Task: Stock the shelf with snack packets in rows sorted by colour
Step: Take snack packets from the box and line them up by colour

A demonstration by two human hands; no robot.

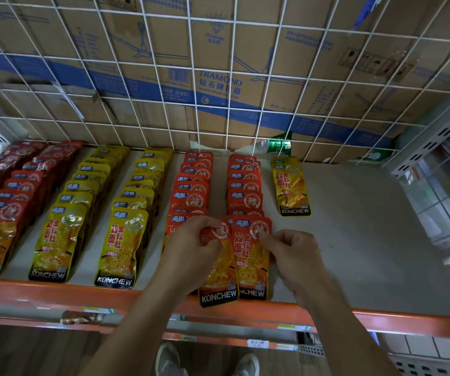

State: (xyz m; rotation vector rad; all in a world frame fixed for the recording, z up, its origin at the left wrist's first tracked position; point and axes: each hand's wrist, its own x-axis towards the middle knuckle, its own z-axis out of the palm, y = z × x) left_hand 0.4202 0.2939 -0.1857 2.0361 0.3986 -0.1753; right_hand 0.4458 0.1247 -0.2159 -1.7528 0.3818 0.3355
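At lower centre of the frame, the left hand (191, 248) grips an orange packet (219, 280) and the right hand (293, 256) pinches a second orange packet (251, 267), both at the front of the orange rows (194, 185). The dark red rows (25, 183) and yellow rows (88, 180) look full. The short yellow row (291, 185) has barely begun, and the right of the shelf (359, 226) is unstocked.

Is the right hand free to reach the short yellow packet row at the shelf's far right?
Probably yes, once it lets go: the right hand pinches a glossy orange snack packet, but only bare pale shelf lies between it and the yellow packets.
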